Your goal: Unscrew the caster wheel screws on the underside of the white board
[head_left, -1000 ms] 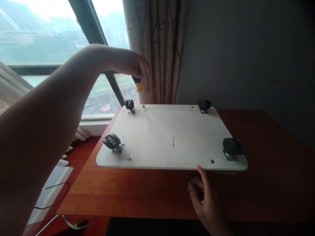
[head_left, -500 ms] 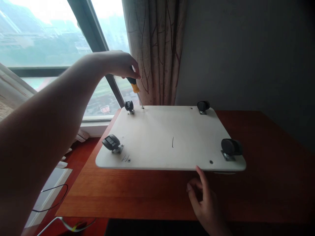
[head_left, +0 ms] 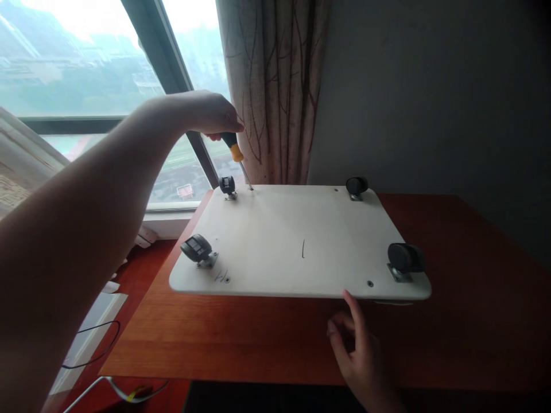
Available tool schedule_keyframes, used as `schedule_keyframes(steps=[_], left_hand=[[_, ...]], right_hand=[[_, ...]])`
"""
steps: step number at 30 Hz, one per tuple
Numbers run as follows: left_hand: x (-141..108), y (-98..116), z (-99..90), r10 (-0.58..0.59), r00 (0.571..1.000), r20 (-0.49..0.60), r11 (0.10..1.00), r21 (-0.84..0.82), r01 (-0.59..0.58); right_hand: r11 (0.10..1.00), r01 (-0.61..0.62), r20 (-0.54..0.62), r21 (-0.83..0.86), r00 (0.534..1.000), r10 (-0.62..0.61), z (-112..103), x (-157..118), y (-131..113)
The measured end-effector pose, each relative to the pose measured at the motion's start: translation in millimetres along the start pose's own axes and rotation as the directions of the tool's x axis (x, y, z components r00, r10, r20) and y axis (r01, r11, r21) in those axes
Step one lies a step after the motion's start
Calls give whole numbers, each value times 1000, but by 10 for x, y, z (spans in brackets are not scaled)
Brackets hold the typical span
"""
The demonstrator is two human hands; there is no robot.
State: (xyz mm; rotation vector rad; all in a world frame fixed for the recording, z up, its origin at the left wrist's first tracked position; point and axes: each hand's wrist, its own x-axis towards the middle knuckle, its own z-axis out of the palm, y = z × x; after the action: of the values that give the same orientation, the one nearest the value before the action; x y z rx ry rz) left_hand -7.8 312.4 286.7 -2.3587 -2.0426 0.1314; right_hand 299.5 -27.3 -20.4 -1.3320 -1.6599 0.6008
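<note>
My left hand point(head_left: 219, 117) is wrapped round the dark handle of a screwdriver point(head_left: 236, 150) with a yellow collar. The screwdriver leans, its tip at a screw hole near the far left edge of a white board point(head_left: 275, 229). Black casters stand at the board's corners: far left point(head_left: 227, 184), near left point(head_left: 197, 248), far right point(head_left: 356, 186) and near right point(head_left: 404, 257). My right hand point(head_left: 359, 353) is at the board's near edge, index fingertip against the edge, the other fingers curled and nothing visible in them.
The board lies on a reddish wooden table point(head_left: 215, 344). Behind it hang a patterned curtain point(head_left: 275, 86) and a grey wall. A window is at the left. Cables point(head_left: 88, 387) lie on the red floor at the lower left.
The fingers of my left hand have turned and closed more tightly round the screwdriver handle. My right hand stays at the board's near edge. The view has shifted slightly.
</note>
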Motion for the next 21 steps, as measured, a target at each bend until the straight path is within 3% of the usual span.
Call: schedule_keyframes(steps=[3,7,10,13,16,18,21], left_hand=[[-67,-42,-4,133,991,5,982,-138,-131],[-56,-87,41,169,985,26,948,-277,-155],[70,-74,83,32,999,25,985,-169,-27],[232,-83,100,-106,992,-74,993,45,110],[307,-152,85,93,987,-135,996,25,-90],[290,-209,62,235,957,-168,970,-30,-243],[235,-263,49,277,947,-162,940,-159,-302]], right_hand=[[1000,-1,9,0,1000,1,-2,10,-12],[1000,-13,13,0,1000,13,-3,12,-21],[1000,-21,19,0,1000,21,-4,5,-10],[1000,-17,14,3,1000,17,1,0,5],[1000,-12,15,9,1000,12,8,3,12],[1000,-12,25,13,1000,12,9,7,9],[1000,-9,21,11,1000,9,3,10,-3]])
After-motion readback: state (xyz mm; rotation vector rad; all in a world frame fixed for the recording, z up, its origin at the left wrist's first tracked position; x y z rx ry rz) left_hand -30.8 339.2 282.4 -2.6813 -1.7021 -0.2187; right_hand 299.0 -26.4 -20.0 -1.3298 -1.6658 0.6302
